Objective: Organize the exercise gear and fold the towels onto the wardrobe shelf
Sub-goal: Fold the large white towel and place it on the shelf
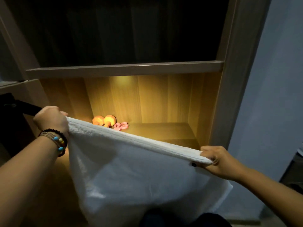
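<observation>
A white towel (131, 169) hangs stretched in front of the wardrobe, its top edge taut from upper left to lower right. My left hand (50, 119) grips the towel's left corner; beaded bracelets sit on that wrist. My right hand (216, 158) grips the right corner. Behind the towel, on the lit wooden shelf (164, 130), lie two orange dumbbell-like pieces (105, 120) and a pink item (122, 125) next to them. The towel hides the shelf's front left part.
An upper shelf board (124, 68) spans the wardrobe above the lit compartment; the space over it is dark. The wardrobe's right side panel (229, 95) stands beside a pale blue wall (270, 95). A dark object (9, 120) sits at the left.
</observation>
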{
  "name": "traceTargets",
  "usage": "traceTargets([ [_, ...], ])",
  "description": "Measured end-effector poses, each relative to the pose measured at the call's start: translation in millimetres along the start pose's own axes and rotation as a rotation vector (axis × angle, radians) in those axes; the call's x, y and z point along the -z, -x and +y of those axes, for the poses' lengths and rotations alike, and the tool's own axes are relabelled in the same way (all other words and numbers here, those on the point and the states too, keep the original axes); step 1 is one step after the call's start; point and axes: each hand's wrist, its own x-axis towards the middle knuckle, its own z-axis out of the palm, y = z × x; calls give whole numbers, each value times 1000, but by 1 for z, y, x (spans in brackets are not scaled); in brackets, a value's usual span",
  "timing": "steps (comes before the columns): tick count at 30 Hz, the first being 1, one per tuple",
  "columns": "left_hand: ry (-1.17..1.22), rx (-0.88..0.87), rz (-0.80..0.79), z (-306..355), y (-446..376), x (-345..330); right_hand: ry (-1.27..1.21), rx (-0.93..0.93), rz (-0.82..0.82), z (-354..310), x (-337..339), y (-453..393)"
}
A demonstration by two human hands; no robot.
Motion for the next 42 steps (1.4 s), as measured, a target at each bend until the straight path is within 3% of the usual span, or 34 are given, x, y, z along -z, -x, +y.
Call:
traceTargets([
  [2, -3, 38, -60, -5, 1, 3, -66, -58, 45, -8, 0, -6],
  [4, 181, -7, -127, -8, 10, 2, -154, -178, 53, -13, 4, -14],
  [6, 390, 45, -94, -6, 20, 6, -190, -271, 70, -12, 7, -15],
  [7, 398, 62, -173, -7, 27, 11, -176, -295, 96, -12, 7, -14],
  [11, 191, -8, -650, -1, 59, 24, -39, -219, 223, -13, -7, -9],
  [13, 9, -93, -785, 4, 84, 26, 35, -156, 283, -19, -14, -7],
  [18, -323, -317, -965, 7, 155, 15, 108, 5, 324, -49, -30, -3],
  [27, -510, -490, -1311, -38, 251, -21, -3, 205, 225, -95, -39, 15],
  [33, -471, -632, -1098, -48, 259, -24, 45, 149, 179, -90, -31, 31],
  [42, -471, -783, -698, -27, 217, -46, -51, -141, -172, -62, -18, -3],
])
